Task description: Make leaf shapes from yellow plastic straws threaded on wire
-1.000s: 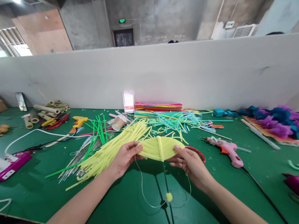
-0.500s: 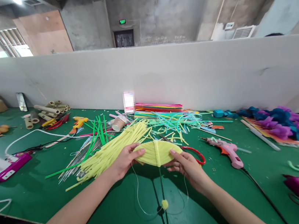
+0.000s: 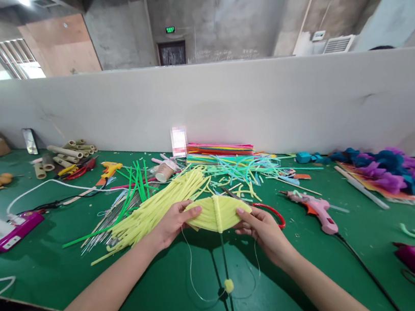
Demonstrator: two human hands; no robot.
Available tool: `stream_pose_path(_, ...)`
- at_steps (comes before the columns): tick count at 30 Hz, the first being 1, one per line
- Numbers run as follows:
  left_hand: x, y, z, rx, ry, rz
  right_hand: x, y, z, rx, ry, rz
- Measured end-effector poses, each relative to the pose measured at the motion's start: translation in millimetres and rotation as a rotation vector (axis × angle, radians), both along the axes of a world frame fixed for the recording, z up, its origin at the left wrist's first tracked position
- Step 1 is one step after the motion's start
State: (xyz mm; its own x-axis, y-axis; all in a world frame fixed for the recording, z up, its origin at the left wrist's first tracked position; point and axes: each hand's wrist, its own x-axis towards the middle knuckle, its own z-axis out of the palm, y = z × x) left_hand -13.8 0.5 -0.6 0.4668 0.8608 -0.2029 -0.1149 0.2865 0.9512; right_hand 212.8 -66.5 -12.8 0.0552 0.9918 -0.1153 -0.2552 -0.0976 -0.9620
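Observation:
Between my two hands is a yellow fuzzy leaf-shaped piece made of pipe cleaners (image 3: 208, 215), with a raised rib down its middle. My left hand (image 3: 176, 222) pinches its left tip, thumb on top. At the right tip, my right hand (image 3: 260, 225) holds it between thumb and fingers. A thin dark stem (image 3: 224, 256) runs down from the rib toward me. On the stem sits a small yellow fuzzy ball (image 3: 229, 286), with a thin pale thread (image 3: 192, 276) looping from it up toward my hands. Red-handled scissors (image 3: 273, 212) lie behind my right hand, partly hidden.
A pile of yellow pipe cleaners (image 3: 163, 203) lies behind my left hand. A pink glue gun (image 3: 317, 209) with a black cord rests at the right. Purple power strips (image 3: 13, 231) sit on both sides. Purple and blue fuzzy flowers (image 3: 398, 165) lie far right, bamboo pieces (image 3: 72, 153) back left.
Both hands keep their hold on the yellow piece. It has shifted very slightly to the left; the tabletop things stay where they were.

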Motion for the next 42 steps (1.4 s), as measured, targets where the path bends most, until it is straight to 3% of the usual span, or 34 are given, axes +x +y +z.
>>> stream_pose_path(8,-1.4,1.3,-1.2,-0.023,0.025,0.008,0.7,-0.4,-1.8,-0.012,0.010,0.026)
stream_pose_path(14,-3.9,-1.1,-1.0,0.019,-0.013,-0.219,0.0,-0.2,-0.2,-0.011,0.000,0.012)
stream_pose_path(17,-2.3,-2.9,-1.5,0.075,-0.027,-0.258,-0.5,-0.3,1.2,-0.020,0.002,0.004)
stream_pose_path(23,0.6,-2.8,-0.4,0.142,-0.039,-0.251,-1.8,-1.5,3.5,-0.029,0.003,0.013)
stream_pose_path(42,2.1,-5.4,3.9,0.138,-0.095,-0.186,-0.8,-0.1,3.4,-0.052,0.003,-0.001)
